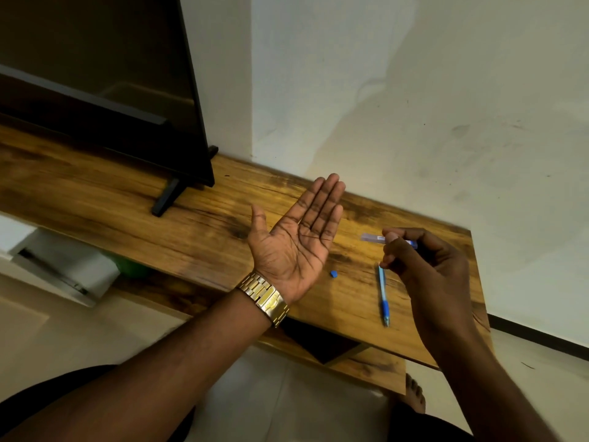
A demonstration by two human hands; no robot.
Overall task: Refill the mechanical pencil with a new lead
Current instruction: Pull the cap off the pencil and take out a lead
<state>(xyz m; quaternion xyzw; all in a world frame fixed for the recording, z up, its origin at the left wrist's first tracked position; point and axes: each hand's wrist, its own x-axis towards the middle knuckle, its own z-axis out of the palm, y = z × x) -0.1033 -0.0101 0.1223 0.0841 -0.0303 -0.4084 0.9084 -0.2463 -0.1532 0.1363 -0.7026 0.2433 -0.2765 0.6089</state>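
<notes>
The right hand (420, 260) has its fingers (390, 242) curled and pinched around a small clear plastic lead tube with a blue label (373, 238), held level just above the wooden desk (191, 215), its open-looking end pointing left toward the other hand. The left hand (293, 244) is held palm up, fingers straight and together, thumb spread away; a thin dark line lies across the palm, though I cannot tell whether it is a lead or a crease. A gold metal watch (266, 298) sits on that wrist. On the desk just below the right hand lies a blue mechanical pencil (383, 293), tip toward the near edge. A small blue cap (333, 274) lies between the pencil and the left wrist. Far left on the desk stands a black flat screen (105, 90) on its foot.
</notes>
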